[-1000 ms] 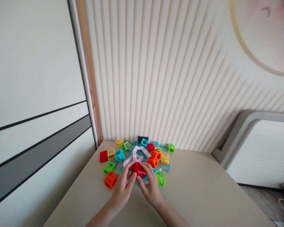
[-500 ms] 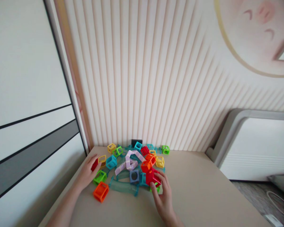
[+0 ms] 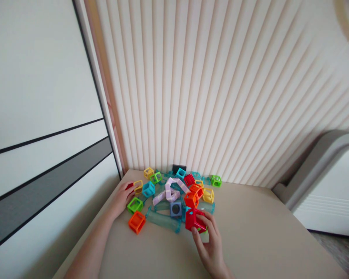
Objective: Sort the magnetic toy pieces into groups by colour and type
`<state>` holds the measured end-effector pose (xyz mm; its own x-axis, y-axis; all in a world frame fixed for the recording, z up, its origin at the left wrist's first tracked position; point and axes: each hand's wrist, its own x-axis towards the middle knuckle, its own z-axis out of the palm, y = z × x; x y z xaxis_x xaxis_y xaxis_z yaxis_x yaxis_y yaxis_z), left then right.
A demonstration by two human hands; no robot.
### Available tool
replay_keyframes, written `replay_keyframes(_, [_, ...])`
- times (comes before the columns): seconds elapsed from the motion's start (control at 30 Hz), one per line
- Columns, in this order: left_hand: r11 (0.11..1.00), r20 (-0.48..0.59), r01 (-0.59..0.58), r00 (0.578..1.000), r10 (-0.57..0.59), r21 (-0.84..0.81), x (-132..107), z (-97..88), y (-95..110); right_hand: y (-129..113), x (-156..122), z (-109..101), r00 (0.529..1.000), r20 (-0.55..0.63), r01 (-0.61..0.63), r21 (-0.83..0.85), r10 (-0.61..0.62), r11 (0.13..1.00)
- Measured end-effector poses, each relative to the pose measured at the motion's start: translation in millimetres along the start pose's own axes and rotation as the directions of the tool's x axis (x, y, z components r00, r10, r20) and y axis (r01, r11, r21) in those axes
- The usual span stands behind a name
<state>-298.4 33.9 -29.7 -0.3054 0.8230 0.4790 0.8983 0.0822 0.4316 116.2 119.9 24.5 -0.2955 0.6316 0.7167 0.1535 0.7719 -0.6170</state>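
My left hand (image 3: 122,199) rests at the left edge of the pile with its fingers closed around a red block (image 3: 129,186), which is mostly hidden. A yellow open-frame cube (image 3: 138,187) sits right beside those fingertips. In front of that wrist lie a green frame cube (image 3: 135,205) and an orange one (image 3: 137,222). My right hand (image 3: 211,240) grips a red cube (image 3: 193,220) between thumb and fingers at the near right of the pile. Part of a green piece shows behind it. Orange frame cubes (image 3: 191,200) stand just beyond the red cube.
Lilac striped track pieces (image 3: 171,190), a blue-grey block with a round hole (image 3: 176,209) and a clear teal chute (image 3: 163,221) lie mid-pile. A black object (image 3: 179,168) stands against the ribbed wall (image 3: 174,97). A cabinet (image 3: 46,97) borders the table (image 3: 250,232) on the left.
The view has swung, so everything appears further right. In my right hand the red cube has turned, showing a fuller face. My left fingers now cover more of their red block.
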Motion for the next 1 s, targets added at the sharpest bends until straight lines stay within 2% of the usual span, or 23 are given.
replay_keyframes(0.4, [0.998,0.054,-0.052,0.997,0.049,0.039,3,-4.9,8,-1,-1,0,0.999,0.042,0.0,0.01,-0.001,1.0])
replay_keyframes(0.63, [0.995,0.103,-0.023,0.995,0.014,0.095,5,-10.4,15,-3,-2,0,0.996,0.067,-0.052,0.043,0.05,0.998])
replay_keyframes(1.0, [0.962,0.205,0.02,0.976,-0.078,0.271,2,-21.8,29,-1,0,3,0.998,0.048,-0.052,0.039,0.05,0.998])
